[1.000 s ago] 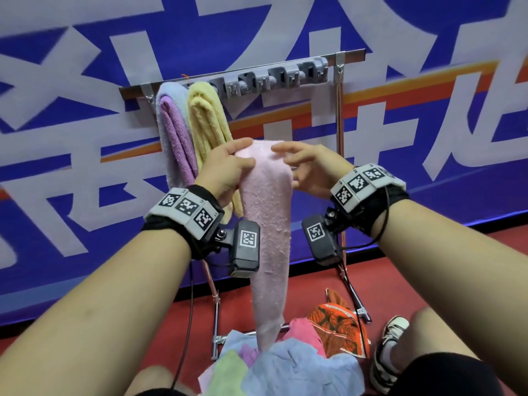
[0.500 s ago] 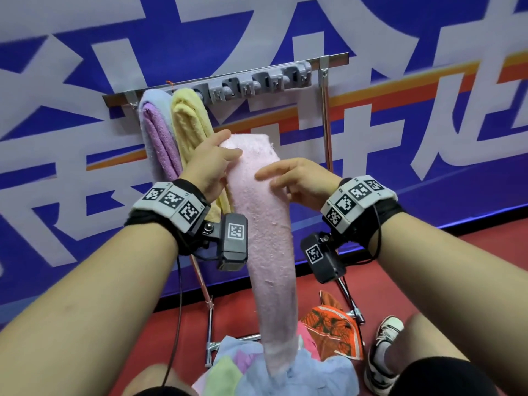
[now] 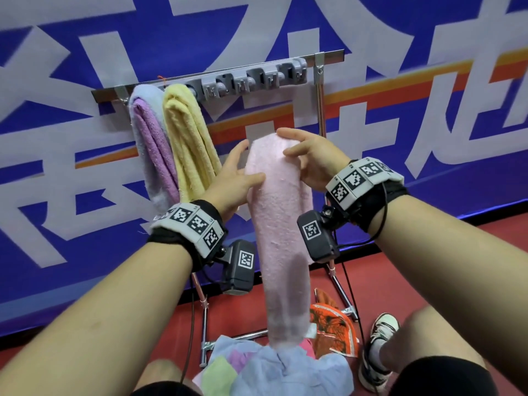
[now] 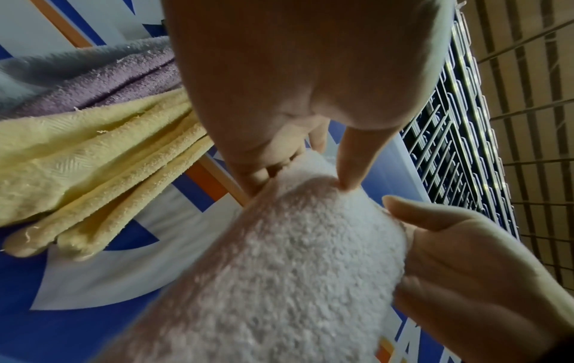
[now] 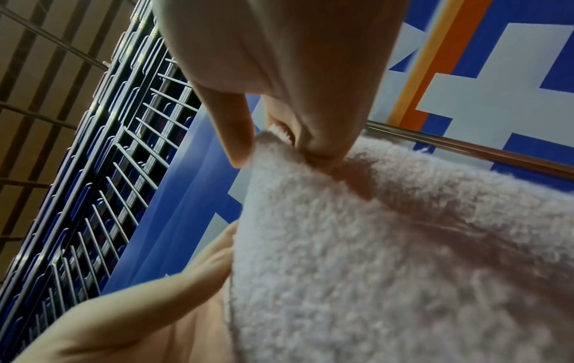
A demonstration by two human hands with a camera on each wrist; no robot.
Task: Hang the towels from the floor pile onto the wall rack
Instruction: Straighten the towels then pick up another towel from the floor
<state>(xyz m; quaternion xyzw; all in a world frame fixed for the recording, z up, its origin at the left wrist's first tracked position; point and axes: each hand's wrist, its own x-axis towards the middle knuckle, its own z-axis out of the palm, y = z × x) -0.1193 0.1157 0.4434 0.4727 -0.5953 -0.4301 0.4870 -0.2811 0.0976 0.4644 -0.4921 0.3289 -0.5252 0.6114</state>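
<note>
A folded pink towel [image 3: 278, 224] hangs from both hands down to the floor pile [image 3: 274, 370]. My left hand [image 3: 237, 172] pinches its left edge, thumb in front and fingers behind; the left wrist view shows this hand [image 4: 304, 176] nipping the pink towel [image 4: 295, 270]. My right hand [image 3: 303, 155] grips the top fold, and the right wrist view shows that hand [image 5: 279, 145] pinching the pink towel [image 5: 388, 258]. Above, the rack bar [image 3: 328, 54] carries a purple towel [image 3: 151, 144] and a yellow towel [image 3: 188, 138] at its left end, with grey clips [image 3: 251, 81] bare.
The floor pile holds light blue, green and pink towels, with an orange patterned cloth [image 3: 331, 324] beside it. The rack's metal legs [image 3: 204, 332] stand on the red floor before a blue banner wall. My shoe [image 3: 377, 347] and knees are close to the pile.
My right hand has climbed from the towel's side to its top fold. The left hand has slid down off the top to the left edge. The towel sits a little further right.
</note>
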